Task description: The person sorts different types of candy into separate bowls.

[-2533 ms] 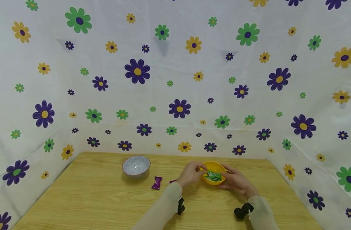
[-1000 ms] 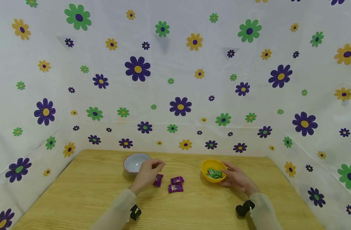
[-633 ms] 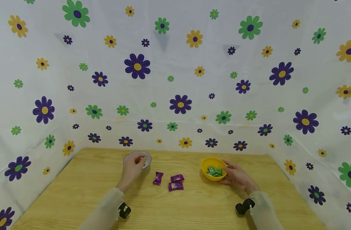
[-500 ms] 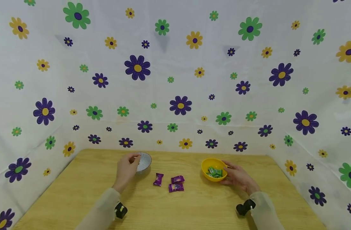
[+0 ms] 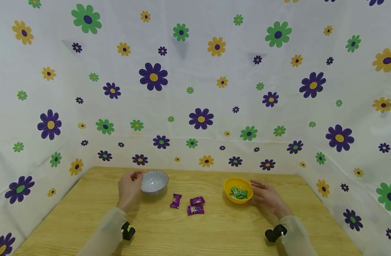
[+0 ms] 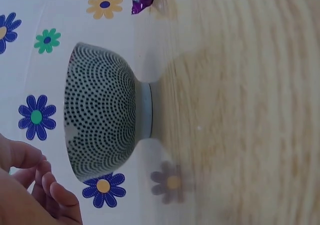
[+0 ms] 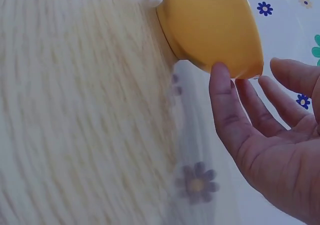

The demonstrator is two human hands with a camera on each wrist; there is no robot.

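Note:
My left hand [image 5: 129, 188] is beside the left rim of a patterned bowl [image 5: 154, 182], fingers loosely curled. In the left wrist view a gap shows between the left hand's fingertips [image 6: 45, 171] and the bowl's dotted outer wall [image 6: 100, 112]. On the right, a yellow bowl [image 5: 228, 193] stands upright with several green-wrapped candies [image 5: 239, 193] in it. My right hand [image 5: 268, 198] is at its right side, fingers spread and nearly straight. The right wrist view has its fingertips [image 7: 220, 72] right at the yellow bowl's rim [image 7: 257, 67], the thumb off it.
Three purple-wrapped candies lie between the bowls on the wooden table [image 5: 214, 234]: one candy [image 5: 176, 201] nearer the patterned bowl, then a candy [image 5: 197, 201] just behind another candy [image 5: 195, 209]. A flowered white cloth [image 5: 195, 96] rises around the back and sides.
My left hand has gone from the yellow bowl leftward, over the patterned bowl, and now out to its left. My right hand has loosened and drawn slightly back from the yellow bowl.

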